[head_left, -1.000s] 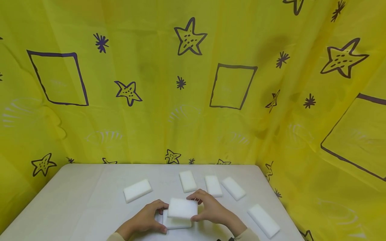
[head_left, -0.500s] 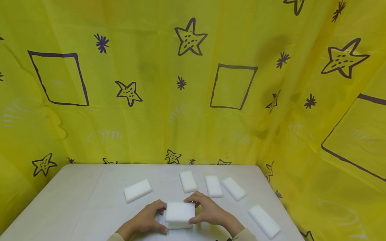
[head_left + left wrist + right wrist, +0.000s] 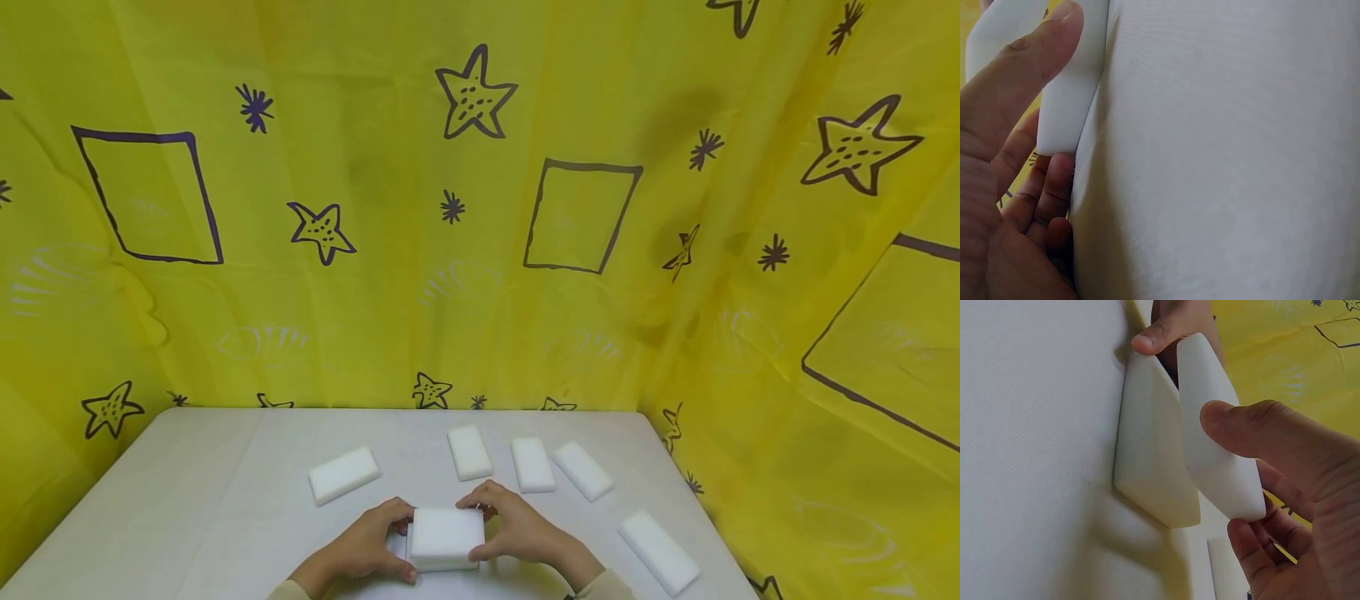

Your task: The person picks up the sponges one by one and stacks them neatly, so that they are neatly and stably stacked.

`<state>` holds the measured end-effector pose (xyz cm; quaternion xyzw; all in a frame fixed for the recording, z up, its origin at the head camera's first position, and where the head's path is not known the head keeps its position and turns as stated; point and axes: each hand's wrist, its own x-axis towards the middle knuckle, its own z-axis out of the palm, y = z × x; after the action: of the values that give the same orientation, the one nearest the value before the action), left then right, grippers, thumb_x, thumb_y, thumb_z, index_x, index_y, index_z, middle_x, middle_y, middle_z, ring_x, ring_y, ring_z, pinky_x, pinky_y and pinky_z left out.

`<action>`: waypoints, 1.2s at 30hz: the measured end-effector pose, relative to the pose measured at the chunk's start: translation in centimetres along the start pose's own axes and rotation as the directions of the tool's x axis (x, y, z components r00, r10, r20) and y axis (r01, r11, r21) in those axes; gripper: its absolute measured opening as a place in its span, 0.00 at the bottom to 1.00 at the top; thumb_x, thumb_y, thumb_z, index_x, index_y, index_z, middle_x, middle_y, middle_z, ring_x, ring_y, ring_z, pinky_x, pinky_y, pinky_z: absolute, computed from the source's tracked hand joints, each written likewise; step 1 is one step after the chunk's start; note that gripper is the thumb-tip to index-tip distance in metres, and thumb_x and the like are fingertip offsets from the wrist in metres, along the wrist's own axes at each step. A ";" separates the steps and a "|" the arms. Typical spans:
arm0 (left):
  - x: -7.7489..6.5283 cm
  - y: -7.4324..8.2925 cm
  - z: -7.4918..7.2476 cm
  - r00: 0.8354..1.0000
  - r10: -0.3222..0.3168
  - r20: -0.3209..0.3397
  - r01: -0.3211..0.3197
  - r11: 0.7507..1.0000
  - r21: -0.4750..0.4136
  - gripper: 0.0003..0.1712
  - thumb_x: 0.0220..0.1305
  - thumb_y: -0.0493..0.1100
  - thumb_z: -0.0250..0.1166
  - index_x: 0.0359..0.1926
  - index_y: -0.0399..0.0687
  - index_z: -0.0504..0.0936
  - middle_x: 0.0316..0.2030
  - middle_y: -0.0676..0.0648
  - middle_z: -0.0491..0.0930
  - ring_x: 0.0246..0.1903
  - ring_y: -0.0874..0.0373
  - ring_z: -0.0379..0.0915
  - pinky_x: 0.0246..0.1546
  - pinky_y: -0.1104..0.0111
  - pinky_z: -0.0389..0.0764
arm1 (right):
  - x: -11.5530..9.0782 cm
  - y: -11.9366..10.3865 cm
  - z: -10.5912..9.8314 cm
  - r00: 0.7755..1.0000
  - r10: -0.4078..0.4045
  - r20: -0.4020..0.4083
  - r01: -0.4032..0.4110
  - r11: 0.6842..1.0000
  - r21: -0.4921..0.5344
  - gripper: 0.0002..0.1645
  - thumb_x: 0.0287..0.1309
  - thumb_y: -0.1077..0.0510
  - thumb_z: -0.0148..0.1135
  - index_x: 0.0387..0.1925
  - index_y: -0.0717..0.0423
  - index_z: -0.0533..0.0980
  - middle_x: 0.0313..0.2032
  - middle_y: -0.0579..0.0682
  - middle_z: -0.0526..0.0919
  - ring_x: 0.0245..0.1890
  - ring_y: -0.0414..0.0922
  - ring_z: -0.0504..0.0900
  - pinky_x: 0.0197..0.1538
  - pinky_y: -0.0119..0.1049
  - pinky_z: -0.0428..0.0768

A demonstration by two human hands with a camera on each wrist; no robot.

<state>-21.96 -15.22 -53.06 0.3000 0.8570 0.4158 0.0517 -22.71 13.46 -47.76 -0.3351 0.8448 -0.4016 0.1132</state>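
A white sponge block [image 3: 442, 568] lies flat at the near middle of the table. My left hand [image 3: 365, 542] holds it at its left end, thumb along the near side and fingers at the far side. Close above it is a second white sponge block [image 3: 448, 533], which my right hand [image 3: 519, 527] pinches by its right end between thumb and fingers. In the right wrist view, a narrow wedge-like gap shows between the upper sponge [image 3: 1229, 481] and the lower sponge [image 3: 1154, 444]. From the head, the upper one covers most of the lower.
Several more white sponges lie spread about the table [image 3: 225, 500]: one at the left [image 3: 344, 476], some behind my right hand [image 3: 533, 465], and one at the right [image 3: 658, 552]. A yellow curtain [image 3: 375, 317] with starfish drawings encloses the table's back and sides.
My right hand has lowered the upper sponge and shifted it slightly left, more squarely over the lower one. My left hand has stayed in place on the lower sponge.
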 end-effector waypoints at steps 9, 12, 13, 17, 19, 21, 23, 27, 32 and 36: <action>0.1 0.0 0.0 1.000 -0.013 0.005 0.013 1.000 -0.002 0.38 0.39 0.57 0.81 0.52 0.50 0.80 0.38 0.63 0.72 0.39 0.70 0.66 0.43 0.73 0.70 | 0.1 0.6 0.6 0.998 0.054 -0.010 -0.054 0.998 0.012 0.32 0.44 0.52 0.79 0.54 0.53 0.79 0.48 0.39 0.75 0.44 0.32 0.73 0.53 0.33 0.75; 0.1 0.0 0.0 1.000 -0.014 0.007 0.014 1.000 -0.002 0.38 0.39 0.57 0.81 0.53 0.49 0.80 0.39 0.62 0.72 0.40 0.70 0.66 0.44 0.73 0.70 | 0.1 0.7 0.8 0.998 0.054 -0.015 -0.054 0.998 0.015 0.32 0.44 0.53 0.79 0.54 0.53 0.78 0.48 0.39 0.75 0.44 0.32 0.73 0.52 0.33 0.76; 0.1 0.1 0.0 1.000 -0.015 0.009 0.015 1.000 -0.002 0.39 0.39 0.57 0.81 0.53 0.49 0.80 0.39 0.62 0.72 0.40 0.70 0.66 0.44 0.73 0.70 | 0.1 0.7 0.8 0.998 0.054 -0.016 -0.054 0.998 0.015 0.32 0.44 0.53 0.79 0.53 0.53 0.78 0.48 0.39 0.75 0.44 0.32 0.73 0.52 0.33 0.76; 0.1 0.1 0.0 1.000 -0.012 0.011 0.012 1.000 0.007 0.41 0.40 0.57 0.80 0.56 0.47 0.79 0.42 0.62 0.73 0.41 0.70 0.67 0.45 0.73 0.72 | 0.0 0.7 0.9 0.999 0.049 -0.015 -0.049 0.999 0.013 0.32 0.44 0.52 0.79 0.53 0.54 0.78 0.48 0.40 0.75 0.43 0.32 0.73 0.52 0.32 0.76; 0.1 0.2 0.0 1.000 -0.006 0.011 0.006 1.000 0.013 0.41 0.40 0.57 0.80 0.56 0.47 0.78 0.42 0.62 0.73 0.41 0.70 0.67 0.46 0.73 0.72 | 0.1 0.7 0.9 0.999 0.045 -0.012 -0.045 0.999 0.011 0.32 0.44 0.52 0.79 0.53 0.54 0.78 0.48 0.40 0.75 0.43 0.32 0.73 0.52 0.32 0.76; 0.1 0.2 0.0 1.000 0.002 0.010 -0.002 1.000 0.022 0.42 0.40 0.58 0.80 0.57 0.47 0.78 0.43 0.62 0.73 0.41 0.70 0.67 0.46 0.72 0.72 | 0.1 0.7 1.0 0.999 0.040 -0.010 -0.040 0.999 0.009 0.32 0.45 0.52 0.79 0.53 0.54 0.78 0.48 0.40 0.75 0.43 0.32 0.73 0.52 0.32 0.76; 0.1 0.2 0.0 1.000 -0.002 0.011 0.002 1.000 0.023 0.41 0.40 0.58 0.80 0.57 0.48 0.78 0.43 0.62 0.73 0.41 0.70 0.67 0.46 0.72 0.72 | 0.2 0.7 1.0 0.999 0.038 -0.008 -0.038 0.999 0.008 0.32 0.45 0.53 0.79 0.53 0.54 0.78 0.48 0.40 0.75 0.43 0.32 0.73 0.52 0.31 0.76; 0.0 0.3 0.0 1.000 -0.013 0.015 0.012 1.000 0.025 0.41 0.40 0.58 0.80 0.56 0.49 0.78 0.42 0.63 0.73 0.41 0.70 0.66 0.46 0.72 0.72 | 0.3 0.8 1.1 0.999 0.039 -0.009 -0.039 0.999 0.010 0.32 0.45 0.53 0.79 0.53 0.54 0.78 0.47 0.39 0.75 0.43 0.31 0.72 0.53 0.31 0.76; 0.0 0.4 -0.1 1.000 -0.013 0.013 0.013 0.999 0.036 0.41 0.40 0.59 0.80 0.56 0.48 0.78 0.42 0.62 0.72 0.41 0.70 0.66 0.46 0.72 0.72 | 0.3 0.9 1.2 0.999 0.039 -0.008 -0.039 0.999 0.012 0.31 0.45 0.53 0.79 0.53 0.53 0.78 0.48 0.39 0.75 0.43 0.31 0.72 0.52 0.32 0.75; 0.0 0.4 -0.1 1.000 -0.015 0.014 0.015 0.999 0.039 0.41 0.40 0.59 0.80 0.56 0.49 0.79 0.43 0.62 0.73 0.42 0.70 0.67 0.46 0.72 0.72 | 0.4 0.8 1.1 1.000 0.026 -0.005 -0.026 1.000 0.010 0.31 0.45 0.54 0.79 0.52 0.54 0.79 0.47 0.40 0.76 0.42 0.32 0.72 0.50 0.32 0.75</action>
<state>-21.80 -15.14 -52.71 0.2974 0.8668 0.3964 0.0549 -22.88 12.88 -49.06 -0.3226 0.8474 -0.4050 0.1177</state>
